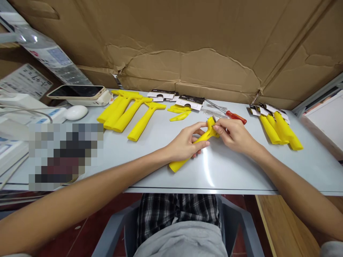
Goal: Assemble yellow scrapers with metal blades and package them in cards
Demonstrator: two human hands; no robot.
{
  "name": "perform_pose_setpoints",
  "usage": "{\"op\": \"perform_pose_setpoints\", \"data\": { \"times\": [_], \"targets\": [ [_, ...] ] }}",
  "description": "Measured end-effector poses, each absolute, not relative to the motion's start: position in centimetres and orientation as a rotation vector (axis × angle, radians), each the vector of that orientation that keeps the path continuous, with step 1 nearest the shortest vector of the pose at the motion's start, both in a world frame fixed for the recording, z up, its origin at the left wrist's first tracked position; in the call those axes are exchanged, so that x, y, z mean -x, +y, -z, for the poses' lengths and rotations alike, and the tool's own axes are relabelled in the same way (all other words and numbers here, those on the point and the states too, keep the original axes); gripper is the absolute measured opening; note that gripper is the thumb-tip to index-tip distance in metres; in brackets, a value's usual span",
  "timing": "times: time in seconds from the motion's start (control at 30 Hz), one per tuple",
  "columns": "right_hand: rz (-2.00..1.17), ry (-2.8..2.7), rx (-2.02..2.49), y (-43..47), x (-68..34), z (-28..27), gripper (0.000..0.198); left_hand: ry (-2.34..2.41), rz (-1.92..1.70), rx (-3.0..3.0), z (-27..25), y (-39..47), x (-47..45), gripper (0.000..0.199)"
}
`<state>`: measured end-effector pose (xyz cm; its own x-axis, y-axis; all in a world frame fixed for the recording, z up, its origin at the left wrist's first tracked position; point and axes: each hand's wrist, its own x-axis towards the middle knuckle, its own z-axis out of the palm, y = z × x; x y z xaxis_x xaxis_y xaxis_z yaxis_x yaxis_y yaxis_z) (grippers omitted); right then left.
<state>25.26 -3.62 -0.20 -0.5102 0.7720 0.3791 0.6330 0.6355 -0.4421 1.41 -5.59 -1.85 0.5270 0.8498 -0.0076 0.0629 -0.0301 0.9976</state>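
My left hand [183, 142] is wrapped round the yellow handle of a scraper [179, 165], which lies at a slant above the table with its wide head pointing away from me. At that head, the fingers of my right hand [235, 135] are pinched together. A thin dark metal edge [214, 120] shows beside the right fingertips; whatever small part they grip is mostly hidden. Just beyond the hands are a screwdriver [235, 117] with a red handle, flat clear packets [214, 113] and loose yellow strips [180, 116].
Several yellow scraper handles [144, 123] lie to the left. More yellow handles [285, 130] with black-and-white cards sit at the right. Other cards [191, 102] lie at the back, against a cardboard wall [187, 71]. A phone [77, 91], a bottle [50, 53] and cables stand left.
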Motion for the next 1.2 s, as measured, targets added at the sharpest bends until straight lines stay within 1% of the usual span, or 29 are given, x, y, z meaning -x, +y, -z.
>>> {"op": "perform_pose_setpoints", "data": {
  "times": [0.2,0.33,0.57,0.83,1.0,1.2],
  "targets": [
    [-0.659,-2.174,1.2,-3.6,-24.9,0.1,0.061,0.841,-0.75,-1.494,1.9,-5.6,-1.5,0.059],
    [-0.758,-2.106,1.262,-3.8,-24.4,-0.1,0.06,0.863,-0.753,-1.495,1.8,-5.6,-1.5,0.06],
    [-0.591,-1.944,1.244,-4.3,-23.6,1.1,0.046,0.857,-0.758,-1.491,2.1,-5.5,-1.5,0.061],
    [-0.451,-1.989,1.127,-4.0,-24.0,1.2,0.034,0.853,-0.75,-1.46,2.2,-5.4,-1.4,0.061],
    [-0.438,-2.022,1.118,-3.8,-24.2,1.2,0.032,0.877,-0.755,-1.409,1.9,-5.4,-1.4,0.067],
    [-0.48,-2.041,1.119,-3.5,-24.1,1.1,0.033,0.875,-0.728,-1.413,1.5,-5.3,-1.3,0.066]
  ]
}}
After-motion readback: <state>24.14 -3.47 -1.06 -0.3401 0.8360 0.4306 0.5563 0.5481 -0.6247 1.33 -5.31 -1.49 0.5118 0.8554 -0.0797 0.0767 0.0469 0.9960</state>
